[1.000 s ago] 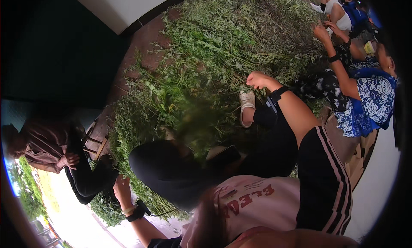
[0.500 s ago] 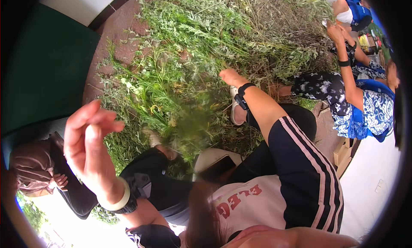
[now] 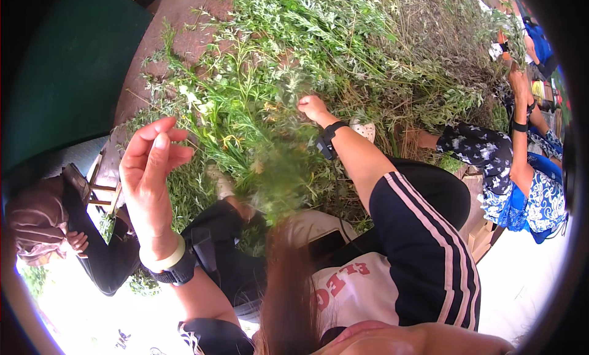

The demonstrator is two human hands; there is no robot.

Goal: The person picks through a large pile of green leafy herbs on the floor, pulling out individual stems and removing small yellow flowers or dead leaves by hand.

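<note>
Brown floor (image 3: 181,8) shows as a bare strip at the upper left of the frame, between a dark green wall (image 3: 73,66) and a big pile of cut plants (image 3: 343,36). The pile fills the top and middle of the frame, and its left edge is ragged, with loose stems poking onto the floor. The left hand (image 3: 153,165) is up at the left of the frame, with its fingers half bent and its thumb close to them; I see nothing in it. A pale band (image 3: 162,257) and a black strap are on that wrist. Bare floor and the green wall lie past its fingers, and a person in brown (image 3: 40,217) sits at the lower left. The right hand (image 3: 313,108) is near the middle of the frame, in front of the pile, with its fingers curled in tight. I cannot tell what it has hold of. A blurry bunch of leaves (image 3: 279,165) is just below and left of it. Leaves crowd all around this hand, so little open room shows there. A white shoe (image 3: 363,131) is near its forearm. At the right edge, another person in a blue and white shirt (image 3: 546,198) reaches up by the pile, well apart from both hands.
</note>
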